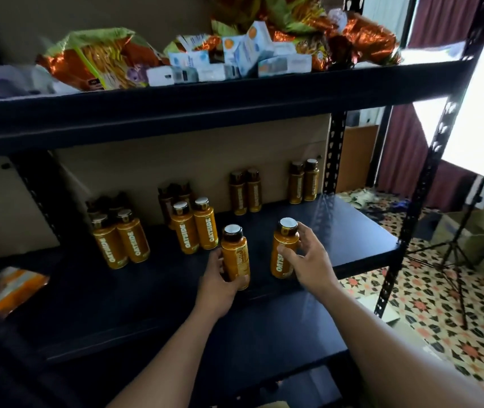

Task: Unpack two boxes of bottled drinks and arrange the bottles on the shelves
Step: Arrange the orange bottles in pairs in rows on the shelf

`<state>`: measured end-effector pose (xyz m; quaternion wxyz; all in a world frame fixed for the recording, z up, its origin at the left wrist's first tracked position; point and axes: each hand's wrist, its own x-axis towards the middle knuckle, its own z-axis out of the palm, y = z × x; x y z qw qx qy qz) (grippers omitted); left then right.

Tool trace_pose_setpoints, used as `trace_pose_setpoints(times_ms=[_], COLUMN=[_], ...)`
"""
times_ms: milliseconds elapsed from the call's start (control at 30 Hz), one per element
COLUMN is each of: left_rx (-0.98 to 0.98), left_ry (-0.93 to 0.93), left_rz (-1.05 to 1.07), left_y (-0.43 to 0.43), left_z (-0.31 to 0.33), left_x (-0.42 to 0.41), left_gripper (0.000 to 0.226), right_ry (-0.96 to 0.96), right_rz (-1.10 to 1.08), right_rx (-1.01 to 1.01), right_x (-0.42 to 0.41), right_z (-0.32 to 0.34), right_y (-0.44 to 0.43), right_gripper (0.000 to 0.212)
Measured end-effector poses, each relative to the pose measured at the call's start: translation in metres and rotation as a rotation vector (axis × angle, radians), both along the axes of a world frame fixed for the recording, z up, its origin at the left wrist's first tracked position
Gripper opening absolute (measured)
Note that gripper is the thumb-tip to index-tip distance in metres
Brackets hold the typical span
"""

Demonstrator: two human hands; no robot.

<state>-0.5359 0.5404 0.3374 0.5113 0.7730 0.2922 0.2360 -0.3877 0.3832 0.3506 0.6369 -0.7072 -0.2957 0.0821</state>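
Note:
Two orange bottles with white caps stand at the front of the dark middle shelf point(361, 231). My left hand point(220, 285) grips the left bottle point(236, 257) around its lower body. My right hand point(308, 257) holds the right bottle point(284, 248), with fingers curled round its neck and side. Several more orange bottles stand upright in pairs behind: one pair at the left point(121, 240), one in the middle point(195, 226), and two pairs near the back wall point(245, 191) point(304, 181).
The upper shelf point(235, 98) carries orange snack bags point(93, 63) and small white-blue cartons point(235, 60). An orange packet point(14, 287) lies at the left end. A black shelf post point(411, 216) stands at the right, with a tripod point(455, 245) on patterned floor beyond.

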Motion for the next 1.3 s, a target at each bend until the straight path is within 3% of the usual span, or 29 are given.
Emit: trace_pose_setpoints(times_ms=[233, 433, 533, 700, 833, 1000, 1300], left_rx=[-0.094, 0.009, 0.024, 0.081, 0.118, 0.188, 0.100], left_ry=[-0.025, -0.043, -0.005, 0.042, -0.043, -0.132, -0.129], left_rz=[-0.083, -0.136, -0.151, -0.087, 0.010, 0.033, 0.041], left_y=[0.030, 0.030, 0.028, 0.023, 0.016, 0.013, 0.026], left_z=[-0.015, -0.014, -0.008, -0.003, 0.002, 0.001, -0.010], left_x=[0.031, 0.051, 0.056, 0.059, 0.069, 0.079, 0.078], left_gripper=[0.072, 0.067, 0.063, 0.093, 0.117, 0.122, 0.124], right_ry=[0.050, -0.067, -0.079, -0.140, -0.148, -0.214, -0.194], right_rz=[-0.053, 0.111, 0.152, 0.228, 0.214, 0.178, 0.138], right_rx=[0.018, -0.142, -0.183, -0.263, -0.241, -0.196, -0.189], right_x=[0.022, 0.039, 0.051, 0.075, 0.082, 0.086, 0.087], right_z=[-0.008, -0.038, -0.041, -0.034, -0.032, -0.034, -0.048], right_y=[0.020, 0.022, 0.025, 0.035, 0.042, 0.049, 0.051], right_gripper=[0.056, 0.093, 0.093, 0.097, 0.109, 0.110, 0.099])
